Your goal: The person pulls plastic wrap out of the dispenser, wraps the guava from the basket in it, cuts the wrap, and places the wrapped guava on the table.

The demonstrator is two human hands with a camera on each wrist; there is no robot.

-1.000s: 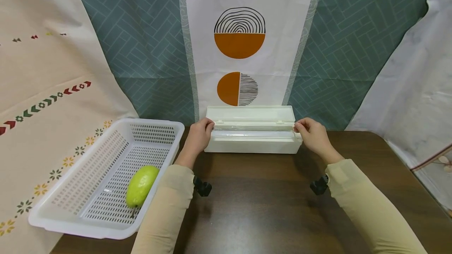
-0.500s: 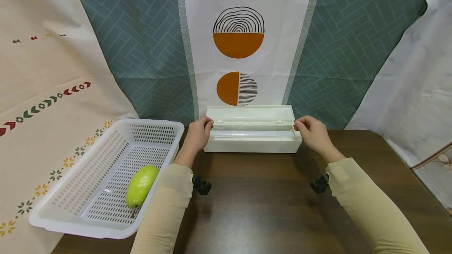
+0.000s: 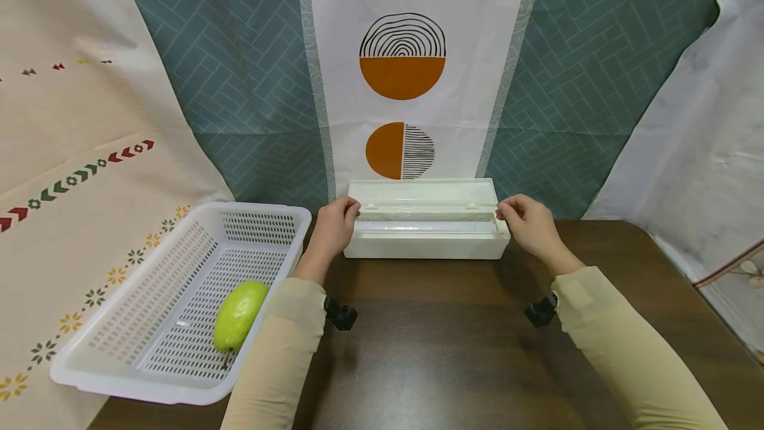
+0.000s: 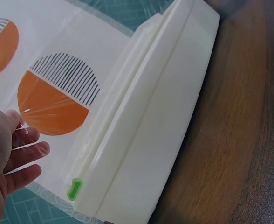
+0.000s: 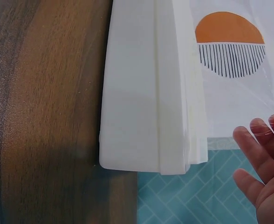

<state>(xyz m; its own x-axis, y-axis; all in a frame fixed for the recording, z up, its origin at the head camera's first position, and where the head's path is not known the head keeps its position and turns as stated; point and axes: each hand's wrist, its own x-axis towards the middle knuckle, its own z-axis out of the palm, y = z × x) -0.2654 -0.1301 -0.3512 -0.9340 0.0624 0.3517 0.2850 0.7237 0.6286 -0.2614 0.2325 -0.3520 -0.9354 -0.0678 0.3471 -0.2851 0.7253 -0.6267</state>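
A white cling film dispenser (image 3: 426,248) sits at the back of the table with its lid (image 3: 422,192) raised, and a roll of film (image 3: 426,226) shows inside. My left hand (image 3: 333,232) is at its left end, thumb and forefinger pinching a corner of clear cling film (image 4: 37,109); the other fingers show through the film in the left wrist view. At the right end my right hand (image 3: 532,228) pinches the opposite corner. Between both hands the film stretches above the roll, hard to see because it is transparent. A green cutter slider (image 4: 75,189) shows at the dispenser's left end.
To the left stands a white perforated basket (image 3: 179,390) with one yellow-green oval fruit (image 3: 240,316) in it. The dark wooden table (image 3: 442,344) reaches from the dispenser toward me. Patterned cloths (image 3: 573,71) hang behind and at both sides.
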